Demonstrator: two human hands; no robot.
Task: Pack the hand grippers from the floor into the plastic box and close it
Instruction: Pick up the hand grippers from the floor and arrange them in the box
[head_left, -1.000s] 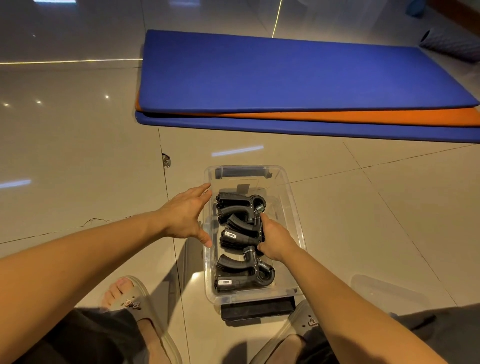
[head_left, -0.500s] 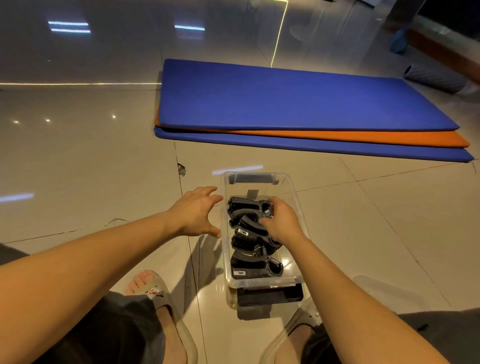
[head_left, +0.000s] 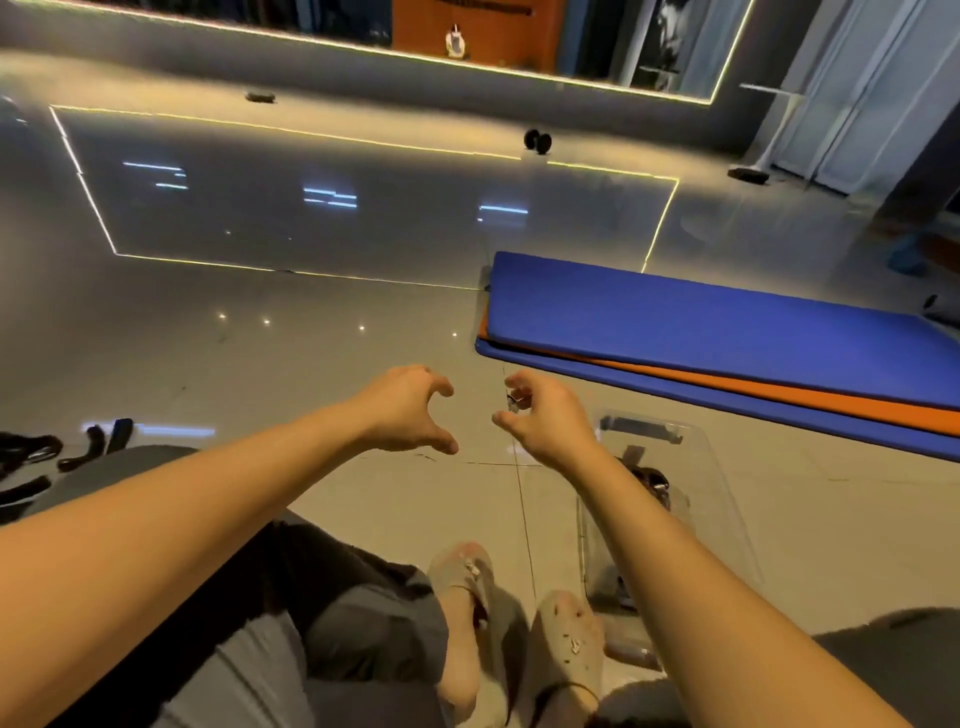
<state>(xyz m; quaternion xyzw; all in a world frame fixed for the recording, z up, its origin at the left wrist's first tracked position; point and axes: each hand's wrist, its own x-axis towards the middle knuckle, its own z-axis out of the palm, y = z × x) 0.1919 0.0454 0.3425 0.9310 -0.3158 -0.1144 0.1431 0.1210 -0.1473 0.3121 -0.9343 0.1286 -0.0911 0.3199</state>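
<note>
hand grippers (head_left: 31, 457) on floor, plastic box (head_left: 717, 467), two empty hands

Both hands out of plastic box (head_left: 722, 467); left hand (head_left: 402, 410), right hand (head_left: 545, 421) now empty over floor, view swung left.

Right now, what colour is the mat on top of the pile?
Blue, the top mat, seen in the head view.

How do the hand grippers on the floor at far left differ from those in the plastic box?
The loose hand grippers lie scattered in the open; the boxed hand grippers sit inside the clear plastic box, mostly hidden by the right forearm. Both are black, and neither hand touches them.
</note>
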